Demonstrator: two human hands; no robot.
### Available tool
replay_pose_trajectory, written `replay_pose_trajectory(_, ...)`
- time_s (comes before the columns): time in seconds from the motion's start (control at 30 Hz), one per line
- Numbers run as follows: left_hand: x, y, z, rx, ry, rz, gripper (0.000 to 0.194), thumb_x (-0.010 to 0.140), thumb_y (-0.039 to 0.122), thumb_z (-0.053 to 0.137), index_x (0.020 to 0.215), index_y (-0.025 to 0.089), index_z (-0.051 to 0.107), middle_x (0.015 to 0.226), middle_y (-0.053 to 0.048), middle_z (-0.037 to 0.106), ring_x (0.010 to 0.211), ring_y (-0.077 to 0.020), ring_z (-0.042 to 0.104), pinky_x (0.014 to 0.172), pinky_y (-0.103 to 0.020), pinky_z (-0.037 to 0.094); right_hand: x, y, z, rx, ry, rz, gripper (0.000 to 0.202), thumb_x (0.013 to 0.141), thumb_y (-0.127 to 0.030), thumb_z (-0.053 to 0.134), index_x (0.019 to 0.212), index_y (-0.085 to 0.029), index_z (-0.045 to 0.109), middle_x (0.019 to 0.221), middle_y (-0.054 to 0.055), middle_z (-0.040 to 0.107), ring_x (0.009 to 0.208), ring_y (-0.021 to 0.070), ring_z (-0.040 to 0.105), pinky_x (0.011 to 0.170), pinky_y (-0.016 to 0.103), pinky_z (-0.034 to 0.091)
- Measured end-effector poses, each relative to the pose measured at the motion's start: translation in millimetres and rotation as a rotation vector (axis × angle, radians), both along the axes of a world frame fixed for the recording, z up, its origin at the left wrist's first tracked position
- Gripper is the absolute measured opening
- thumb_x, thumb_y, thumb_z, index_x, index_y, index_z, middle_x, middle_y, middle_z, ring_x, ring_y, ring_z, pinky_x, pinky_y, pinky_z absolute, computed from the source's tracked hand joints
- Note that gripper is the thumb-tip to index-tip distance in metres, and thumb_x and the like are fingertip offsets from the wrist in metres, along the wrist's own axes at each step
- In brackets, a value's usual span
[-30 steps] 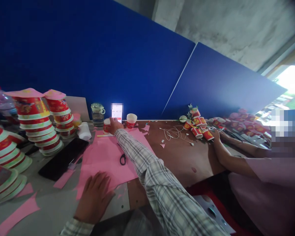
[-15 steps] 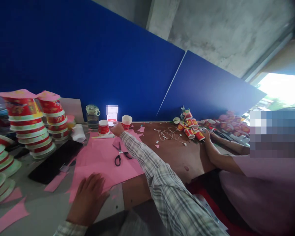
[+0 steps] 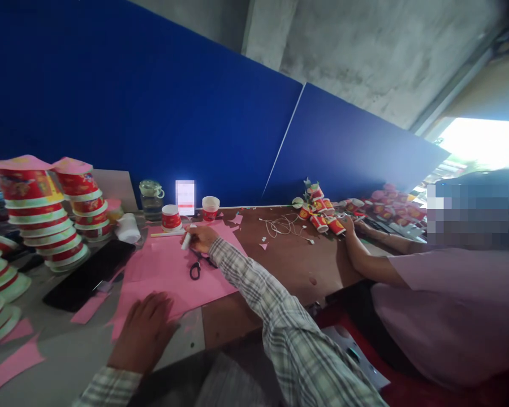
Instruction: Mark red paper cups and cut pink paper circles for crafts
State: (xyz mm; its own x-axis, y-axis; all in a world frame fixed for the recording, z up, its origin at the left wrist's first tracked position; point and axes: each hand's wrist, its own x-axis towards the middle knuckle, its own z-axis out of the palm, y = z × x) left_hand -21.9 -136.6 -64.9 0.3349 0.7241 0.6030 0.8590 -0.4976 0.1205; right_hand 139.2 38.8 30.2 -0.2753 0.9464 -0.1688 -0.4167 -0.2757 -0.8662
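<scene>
My right hand is closed on a small white stick-like tube above the pink paper sheet; its exact kind is too small to make out. Black-handled scissors lie below that hand, which hides part of them. Flat on the near left edge of the sheet rests my left hand, fingers stretched out and holding nothing. Beyond my right hand stand two red paper cups, a left one and a right one, with a lit phone between them.
Tall stacks of red cups stand at left beside a dark phone. A glass jar is at the back. A white cable lies mid-table. At right, a co-worker's arms reach toward a cluster of joined cups.
My right hand has come back from beside the lit phone toward me, now with the white tube in it, over the scissors. My left hand stays on the sheet. The view has shifted slightly.
</scene>
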Motion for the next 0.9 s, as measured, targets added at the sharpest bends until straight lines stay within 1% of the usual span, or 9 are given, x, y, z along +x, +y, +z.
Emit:
replay_pose_trajectory(0.13,0.4,-0.9,1.7,-0.045,-0.004,0.009,0.044,0.066,0.052,0.043,0.094,0.022,0.059,0.105,-0.008,0.058,0.104,-0.0231,0.044,0.089,-0.043,0.026,4.0,-27.9,-12.4,-0.032,0.018,0.004,0.015,0.075,-0.023,0.057,0.085,-0.012,0.053,0.051,-0.003,0.041,0.045,0.0090,0.041,0.050,0.025,0.045)
replay_pose_trajectory(0.2,0.0,-1.3,1.9,-0.072,-0.015,0.018,0.045,0.066,0.052,0.042,0.096,0.022,0.059,0.106,-0.009,0.057,0.105,-0.0233,0.043,0.090,-0.044,0.026,7.7,-40.2,-18.3,-0.023,0.029,0.006,0.022,0.075,-0.031,0.056,0.086,-0.013,0.055,0.048,-0.005,0.036,0.042,0.0087,0.037,0.047,0.024,0.043)
replay_pose_trajectory(0.27,-0.5,-1.5,1.5,-0.084,-0.027,0.026,0.047,0.066,0.053,0.041,0.097,0.022,0.058,0.108,-0.009,0.056,0.106,-0.0237,0.043,0.090,-0.044,0.025,11.4,-48.9,-23.5,0.002,0.037,-0.006,0.026,0.074,-0.036,0.056,0.087,-0.013,0.055,0.047,-0.005,0.035,0.042,0.0090,0.036,0.047,0.025,0.044)
replay_pose_trajectory(0.43,2.4,-2.2,2.2,-0.087,-0.045,0.029,0.048,0.064,0.055,0.043,0.096,0.022,0.059,0.108,-0.008,0.056,0.105,-0.0230,0.043,0.091,-0.042,0.024,17.8,-53.8,-38.5,0.113,-0.002,-0.144,0.025,0.069,-0.031,0.058,0.085,-0.015,0.050,0.060,0.000,0.050,0.054,0.0111,0.051,0.059,0.028,0.049)
replay_pose_trajectory(0.57,-0.2,-1.6,10.3,-0.052,-0.113,0.015,0.043,0.066,0.050,0.045,0.095,0.021,0.058,0.106,-0.009,0.057,0.103,-0.0219,0.045,0.090,-0.041,0.026,19.2,-51.6,-51.0,0.209,-0.116,-0.260,0.025,0.066,-0.024,0.057,0.087,-0.015,0.048,0.064,0.000,0.052,0.056,0.0111,0.051,0.056,0.025,0.046)
replay_pose_trajectory(0.67,-18.5,3.9,22.0,0.028,-0.164,0.059,0.033,0.069,0.040,0.045,0.093,0.020,0.057,0.101,-0.010,0.057,0.101,-0.0220,0.045,0.089,-0.040,0.027,19.5,-51.9,-55.7,0.294,-0.209,-0.281,0.025,0.065,-0.023,0.056,0.087,-0.014,0.051,0.064,0.000,0.051,0.057,0.0110,0.049,0.054,0.023,0.044)
replay_pose_trajectory(0.77,-47.0,15.9,34.1,0.043,-0.020,0.192,0.035,0.069,0.034,0.043,0.098,0.020,0.055,0.108,-0.012,0.053,0.109,-0.0263,0.038,0.089,-0.045,0.024,19.9,-53.8,-56.9,0.369,-0.290,-0.283,0.026,0.065,-0.026,0.055,0.089,-0.015,0.054,0.064,0.000,0.048,0.058,0.0112,0.046,0.054,0.023,0.043)
replay_pose_trajectory(0.83,-63.4,27.4,39.8,0.001,0.102,0.284,0.037,0.068,0.028,0.040,0.102,0.020,0.053,0.111,-0.012,0.050,0.111,-0.0295,0.032,0.086,-0.049,0.023,20.5,-55.4,-56.7,0.407,-0.335,-0.287,0.027,0.065,-0.028,0.055,0.090,-0.016,0.055,0.066,0.000,0.047,0.058,0.0115,0.044,0.054,0.024,0.043)
replay_pose_trajectory(0.9,-73.1,39.8,43.2,-0.062,0.232,0.303,0.039,0.064,0.021,0.041,0.101,0.019,0.054,0.103,-0.012,0.052,0.103,-0.0301,0.036,0.081,-0.049,0.027,21.7,-57.0,-55.8,0.443,-0.376,-0.295,0.026,0.065,-0.029,0.055,0.089,-0.017,0.057,0.068,0.000,0.048,0.060,0.0119,0.044,0.057,0.025,0.044)
